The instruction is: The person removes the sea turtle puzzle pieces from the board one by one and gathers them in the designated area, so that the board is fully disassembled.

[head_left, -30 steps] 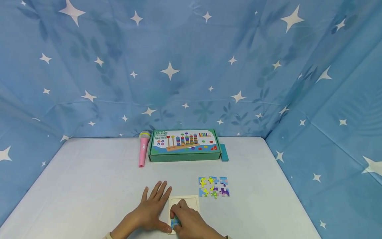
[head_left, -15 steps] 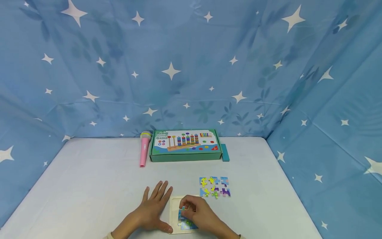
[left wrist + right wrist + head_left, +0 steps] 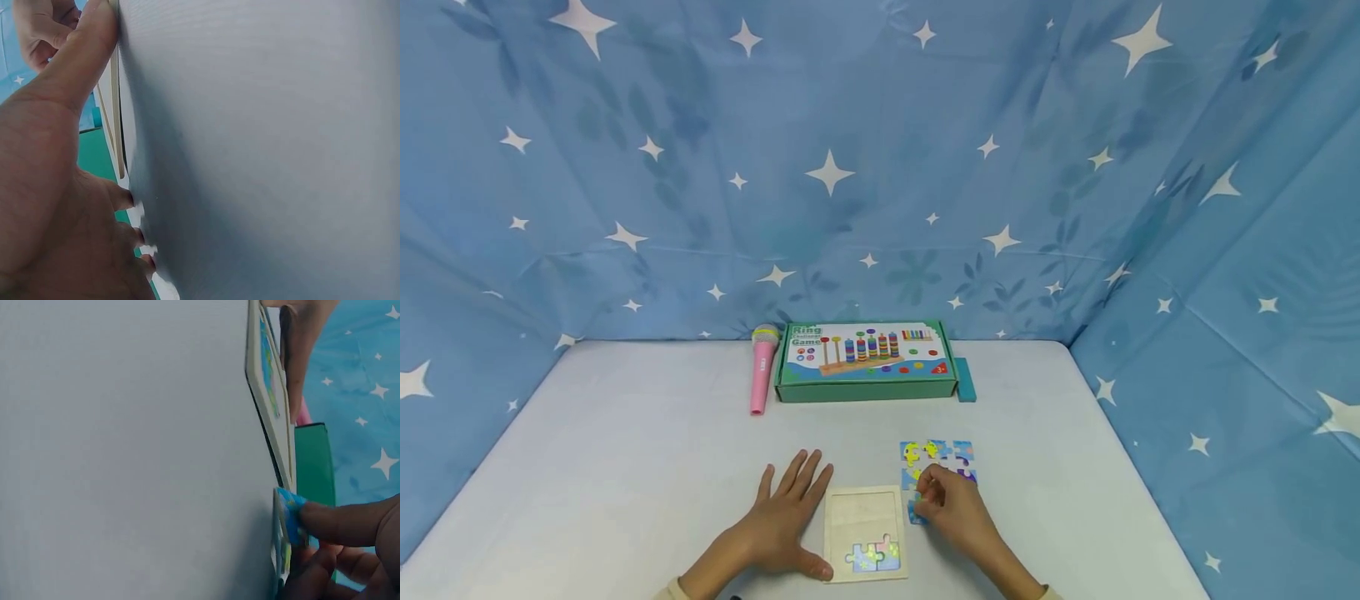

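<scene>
A wooden puzzle tray (image 3: 829, 533) lies near the front of the table, with two joined jigsaw pieces (image 3: 876, 557) in its lower right corner. My left hand (image 3: 781, 525) lies spread on the table at its left, thumb on the tray's lower left edge. To the right of the tray, my right hand (image 3: 957, 510) pinches a blue puzzle piece (image 3: 290, 515) between thumb and fingers, low over the table. Just beyond is a group of loose jigsaw pieces (image 3: 912, 452) in yellow, blue and purple; the right hand covers part of it.
A green ring game box (image 3: 865, 390) stands at the back of the table. Left of it lies a pink toy microphone (image 3: 762, 375), and a teal block (image 3: 966, 381) is at its right. Blue star-patterned cloth (image 3: 865, 167) hangs behind and at the sides.
My right hand has moved right from over the tray to the loose pieces, carrying a blue piece. Fewer pieces lie in the tray. The left hand stays in place.
</scene>
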`<state>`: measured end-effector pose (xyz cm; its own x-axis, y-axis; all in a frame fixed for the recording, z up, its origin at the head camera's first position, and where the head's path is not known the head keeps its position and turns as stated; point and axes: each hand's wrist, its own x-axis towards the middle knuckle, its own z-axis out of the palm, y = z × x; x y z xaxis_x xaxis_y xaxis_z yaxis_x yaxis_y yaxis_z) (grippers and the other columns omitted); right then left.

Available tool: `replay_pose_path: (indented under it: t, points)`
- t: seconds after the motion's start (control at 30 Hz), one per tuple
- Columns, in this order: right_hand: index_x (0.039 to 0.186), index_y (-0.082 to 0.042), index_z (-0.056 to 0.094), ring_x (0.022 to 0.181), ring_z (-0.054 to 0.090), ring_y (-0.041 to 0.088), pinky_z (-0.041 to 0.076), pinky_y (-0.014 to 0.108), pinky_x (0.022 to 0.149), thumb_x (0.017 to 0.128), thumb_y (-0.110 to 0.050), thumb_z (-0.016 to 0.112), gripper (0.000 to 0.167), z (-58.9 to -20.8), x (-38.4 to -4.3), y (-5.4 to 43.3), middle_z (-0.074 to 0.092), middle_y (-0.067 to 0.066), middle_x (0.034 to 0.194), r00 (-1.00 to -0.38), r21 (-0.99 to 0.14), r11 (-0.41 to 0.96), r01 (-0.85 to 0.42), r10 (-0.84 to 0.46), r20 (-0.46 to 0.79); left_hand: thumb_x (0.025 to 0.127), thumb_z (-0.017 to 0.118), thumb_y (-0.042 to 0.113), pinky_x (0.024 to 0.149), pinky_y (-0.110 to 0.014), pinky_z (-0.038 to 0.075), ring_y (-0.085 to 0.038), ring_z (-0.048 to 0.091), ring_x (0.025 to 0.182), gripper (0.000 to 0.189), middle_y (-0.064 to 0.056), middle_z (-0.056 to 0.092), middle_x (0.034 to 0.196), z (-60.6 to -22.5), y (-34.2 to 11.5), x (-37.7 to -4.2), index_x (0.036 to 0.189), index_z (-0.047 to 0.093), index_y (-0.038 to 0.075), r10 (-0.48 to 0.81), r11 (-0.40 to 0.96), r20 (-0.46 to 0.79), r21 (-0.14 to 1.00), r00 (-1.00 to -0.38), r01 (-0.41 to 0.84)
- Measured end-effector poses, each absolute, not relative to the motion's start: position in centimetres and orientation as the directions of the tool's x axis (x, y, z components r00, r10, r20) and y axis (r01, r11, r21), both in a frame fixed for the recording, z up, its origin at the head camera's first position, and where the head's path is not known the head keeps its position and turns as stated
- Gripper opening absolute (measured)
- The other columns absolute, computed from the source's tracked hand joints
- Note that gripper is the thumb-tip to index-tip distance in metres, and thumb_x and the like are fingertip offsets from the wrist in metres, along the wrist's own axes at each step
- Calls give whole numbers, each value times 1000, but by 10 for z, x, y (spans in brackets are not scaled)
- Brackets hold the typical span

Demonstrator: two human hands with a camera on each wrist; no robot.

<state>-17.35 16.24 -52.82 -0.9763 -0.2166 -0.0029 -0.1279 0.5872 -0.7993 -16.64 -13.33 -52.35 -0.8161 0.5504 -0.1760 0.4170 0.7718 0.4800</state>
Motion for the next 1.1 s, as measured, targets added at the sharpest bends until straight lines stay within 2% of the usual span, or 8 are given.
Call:
replay_pose_path:
  t: [0.3,0.43,0.7,0.8,0.9,1.0,1.1]
  points:
    - [81,-11,62,65,45,7,40,23,57,78,-3,83,23,-528,-167,148,51,-6,73,-986,-632,757,-166,-143,88,63,79,76,110,-79,1,-45,1,155,135,-24,8,168,-525,-132,-167,162,23,3,545,782,-168,455,-821,426]
    - [80,-12,61,62,43,6,38,23,54,79,-8,84,24,-528,-164,145,50,-7,71,-981,-541,818,-195,-150,126,63,79,77,110,-79,2,-45,1,155,135,-24,8,169,-524,-133,-166,162,23,3,542,787,-168,445,-823,427]
    - [77,-11,64,59,46,5,40,23,51,81,-14,85,21,-525,-161,142,53,-6,71,-971,-437,869,-233,-184,151,64,82,73,111,-79,1,-46,2,155,134,-25,9,168,-523,-133,-166,161,23,2,542,782,-166,459,-824,422]
    - [84,-5,72,63,56,11,49,29,54,78,-16,87,19,-522,-159,141,60,-1,76,-971,-403,884,-236,-205,118,64,81,73,111,-79,0,-45,2,155,134,-25,8,168,-523,-133,-166,161,23,2,542,782,-168,461,-824,420]
    - [95,0,76,71,66,20,56,39,60,76,-17,89,28,-519,-157,141,65,6,85,-971,-381,893,-239,-224,83,63,81,74,111,-79,1,-45,2,155,134,-25,8,168,-523,-133,-165,162,23,3,543,782,-166,456,-823,424]
    - [100,0,76,75,69,24,57,42,61,77,-16,88,30,-518,-156,140,67,8,89,-970,-376,895,-241,-232,70,63,81,74,111,-79,1,-45,2,155,135,-25,9,168,-524,-133,-165,162,23,3,542,784,-167,453,-824,424]
    - [100,-2,75,72,67,21,55,39,58,77,-15,88,29,-518,-155,140,66,6,88,-970,-373,895,-244,-233,75,63,81,74,111,-79,1,-45,2,155,135,-24,9,168,-524,-133,-165,162,23,3,540,787,-170,450,-824,423]
